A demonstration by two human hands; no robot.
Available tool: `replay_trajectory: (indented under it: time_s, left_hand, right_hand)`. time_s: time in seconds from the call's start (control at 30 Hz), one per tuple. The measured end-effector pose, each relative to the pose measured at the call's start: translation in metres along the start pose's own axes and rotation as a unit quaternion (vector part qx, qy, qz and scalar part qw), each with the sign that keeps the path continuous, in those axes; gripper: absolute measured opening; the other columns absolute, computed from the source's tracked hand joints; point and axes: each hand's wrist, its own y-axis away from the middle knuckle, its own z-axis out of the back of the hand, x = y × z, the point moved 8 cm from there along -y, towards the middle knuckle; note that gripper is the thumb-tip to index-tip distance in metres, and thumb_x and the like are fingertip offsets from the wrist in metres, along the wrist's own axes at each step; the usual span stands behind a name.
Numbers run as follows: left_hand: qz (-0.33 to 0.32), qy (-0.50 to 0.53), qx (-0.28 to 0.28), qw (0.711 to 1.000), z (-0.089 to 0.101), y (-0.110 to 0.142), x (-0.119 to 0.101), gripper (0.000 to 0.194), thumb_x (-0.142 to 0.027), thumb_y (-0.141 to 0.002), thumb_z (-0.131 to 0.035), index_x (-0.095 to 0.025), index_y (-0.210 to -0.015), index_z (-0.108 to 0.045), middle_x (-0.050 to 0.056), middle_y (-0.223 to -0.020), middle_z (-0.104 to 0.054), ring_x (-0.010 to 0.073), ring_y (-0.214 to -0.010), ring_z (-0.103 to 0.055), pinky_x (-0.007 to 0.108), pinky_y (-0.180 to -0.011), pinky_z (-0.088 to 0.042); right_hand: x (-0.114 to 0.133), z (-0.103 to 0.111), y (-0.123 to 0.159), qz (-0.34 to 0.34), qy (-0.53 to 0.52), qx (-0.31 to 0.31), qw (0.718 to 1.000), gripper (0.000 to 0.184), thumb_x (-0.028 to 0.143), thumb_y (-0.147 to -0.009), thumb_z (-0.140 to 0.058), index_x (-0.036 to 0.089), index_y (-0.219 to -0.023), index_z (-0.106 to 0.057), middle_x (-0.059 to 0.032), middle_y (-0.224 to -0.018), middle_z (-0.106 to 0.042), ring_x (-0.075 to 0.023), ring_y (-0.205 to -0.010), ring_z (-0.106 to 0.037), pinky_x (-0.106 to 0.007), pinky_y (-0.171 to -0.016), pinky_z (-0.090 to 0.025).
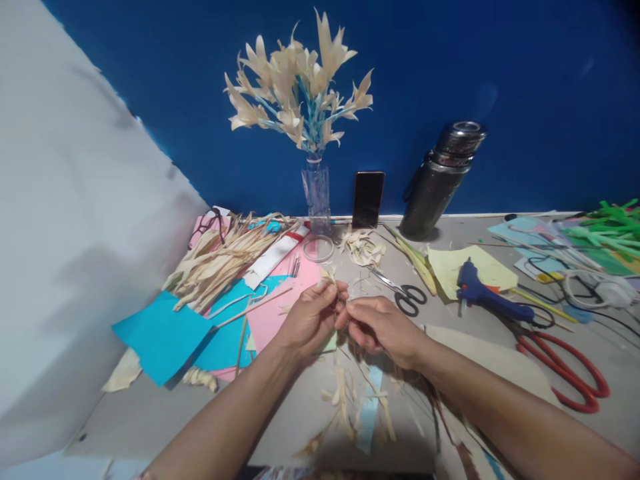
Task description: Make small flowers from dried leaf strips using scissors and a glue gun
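My left hand (314,313) pinches a small piece of pale dried husk (329,274), its tip sticking up above the thumb. Close against it, my right hand (377,325) is closed, thumb and forefinger pressed together. Something thin and whitish seems to run by its fingertips, too fine to name. Beneath both hands lie husk scraps (343,397) and a light blue paper strip (370,407). Black-handled scissors (407,297) rest just beyond my right hand. Past my fingers are a roll of clear tape (319,249) and a heap of curled husk pieces (364,247).
A bottle (316,193) holding husk flowers (300,80), a phone (369,200) and a dark flask (440,187) stand along the blue wall. Dried husks (225,260) and blue paper (165,337) lie left. Right are a blue glue gun (487,297), red-handled shears (565,367) and cables.
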Motion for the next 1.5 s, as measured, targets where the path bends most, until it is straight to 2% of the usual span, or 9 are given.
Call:
replay_trajectory:
  time_s: [0.17,0.33,0.5,0.63,0.87,1.1,1.37,1.5]
  left_hand:
    - [-0.013,0.028,-0.008,0.999,0.001,-0.002,0.004,0.024,-0.025,-0.071,-0.086,-0.012,-0.080,-0.069,0.001,-0.071,-0.064,0.0067,-0.054,-0.056,0.019,-0.058,-0.050]
    - [-0.014,0.023,-0.026,0.999,0.004,-0.002,0.008,0.027,-0.028,-0.071,-0.086,-0.011,-0.081,-0.068,0.000,-0.068,-0.062,0.0065,-0.054,-0.055,0.018,-0.058,-0.050]
    - [0.012,0.007,-0.023,1.000,0.005,-0.002,0.017,0.029,-0.035,-0.077,-0.081,-0.012,-0.088,-0.068,-0.003,-0.056,-0.054,0.0083,-0.047,-0.052,0.020,-0.052,-0.049]
    - [-0.011,-0.010,-0.028,1.000,0.002,-0.001,0.011,0.029,-0.033,-0.073,-0.084,-0.011,-0.084,-0.068,-0.002,-0.056,-0.056,0.0106,-0.050,-0.055,0.022,-0.053,-0.049]
    - [-0.028,-0.018,-0.012,0.999,-0.004,0.001,0.000,0.025,-0.029,-0.074,-0.083,-0.011,-0.086,-0.071,0.001,-0.068,-0.063,0.0071,-0.051,-0.055,0.021,-0.058,-0.051]
    - [-0.027,-0.034,-0.019,0.999,-0.003,0.001,0.001,0.028,-0.029,-0.071,-0.085,-0.011,-0.086,-0.071,-0.002,-0.058,-0.057,0.0070,-0.045,-0.051,0.018,-0.048,-0.045]
    - [-0.040,-0.046,-0.062,0.996,0.008,0.000,-0.004,0.026,-0.027,-0.069,-0.085,-0.010,-0.083,-0.072,0.002,-0.068,-0.063,0.0076,-0.054,-0.054,0.019,-0.052,-0.046]
    - [-0.045,-0.012,-0.079,0.996,0.013,-0.001,-0.008,0.022,-0.024,-0.069,-0.083,-0.010,-0.081,-0.071,0.002,-0.071,-0.063,0.0069,-0.057,-0.053,0.019,-0.055,-0.045]
  right_hand:
    - [0.002,0.000,-0.001,0.010,-0.007,-0.019,1.000,0.035,0.047,-0.084,-0.058,0.015,-0.075,-0.065,0.0045,-0.048,-0.049,-0.0063,-0.039,-0.030,-0.019,-0.037,-0.020]
    - [0.005,0.000,0.000,0.039,0.032,-0.039,0.998,0.043,0.050,-0.087,-0.055,0.019,-0.059,-0.051,0.0039,-0.047,-0.047,-0.0068,-0.040,-0.033,-0.021,-0.039,-0.024]
    - [0.004,0.002,0.002,0.057,0.068,-0.061,0.994,0.048,0.051,-0.092,-0.050,0.019,-0.056,-0.051,0.0028,-0.046,-0.048,-0.0075,-0.040,-0.037,-0.022,-0.041,-0.028]
    - [0.004,0.001,0.001,0.060,0.068,-0.057,0.994,0.045,0.049,-0.092,-0.050,0.018,-0.059,-0.054,0.0028,-0.045,-0.048,-0.0078,-0.040,-0.037,-0.022,-0.042,-0.027]
    - [0.003,0.001,0.001,0.047,0.046,-0.057,0.996,0.036,0.044,-0.090,-0.051,0.016,-0.072,-0.063,0.0031,-0.049,-0.051,-0.0075,-0.041,-0.037,-0.021,-0.041,-0.027]
    - [0.003,0.001,0.001,0.042,0.050,-0.056,0.996,0.038,0.047,-0.090,-0.051,0.016,-0.073,-0.063,0.0036,-0.048,-0.051,-0.0077,-0.040,-0.037,-0.021,-0.041,-0.026]
    - [0.001,0.002,0.000,0.046,0.080,-0.051,0.994,0.036,0.043,-0.091,-0.049,0.015,-0.074,-0.065,0.0035,-0.050,-0.051,-0.0080,-0.041,-0.039,-0.021,-0.043,-0.029]
    - [0.004,0.002,0.001,0.050,0.098,-0.047,0.993,0.035,0.040,-0.092,-0.047,0.016,-0.074,-0.065,0.0034,-0.051,-0.052,-0.0084,-0.042,-0.041,-0.021,-0.044,-0.031]
